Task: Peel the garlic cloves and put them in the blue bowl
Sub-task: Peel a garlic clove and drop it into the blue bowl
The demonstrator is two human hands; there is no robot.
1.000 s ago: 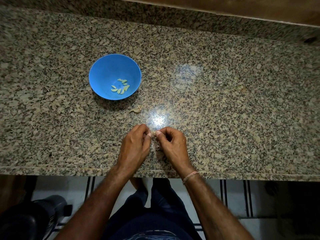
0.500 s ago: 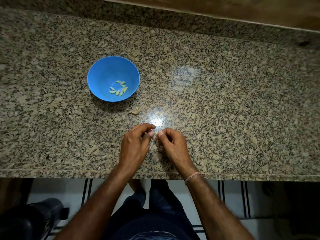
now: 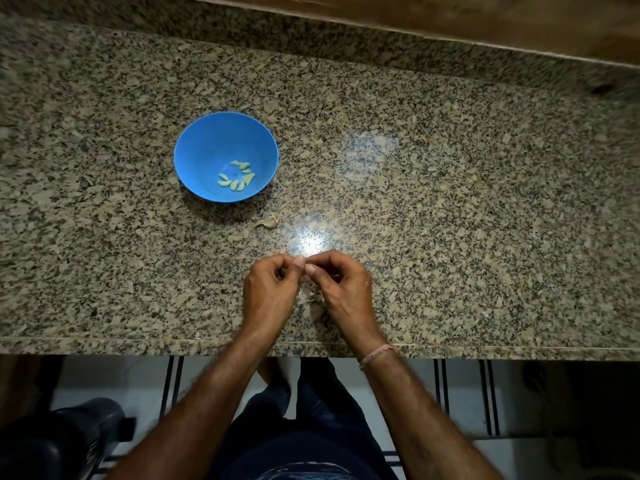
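Note:
The blue bowl stands on the granite counter at the left, with several peeled pale garlic cloves in its bottom. One unpeeled clove lies on the counter just below the bowl to its right. My left hand and my right hand meet fingertip to fingertip near the counter's front edge. Both pinch a small garlic clove between them, and the fingers hide almost all of it. Pale bits of skin lie under the hands.
The granite counter runs the full width, with a raised back ledge and a wooden board behind it. Its front edge sits just under my wrists. A dark object stands on the floor at the lower left.
My hands have stayed together on the clove, with small shifts of the fingers. The view has tilted a little, so the bowl appears lower in the frame.

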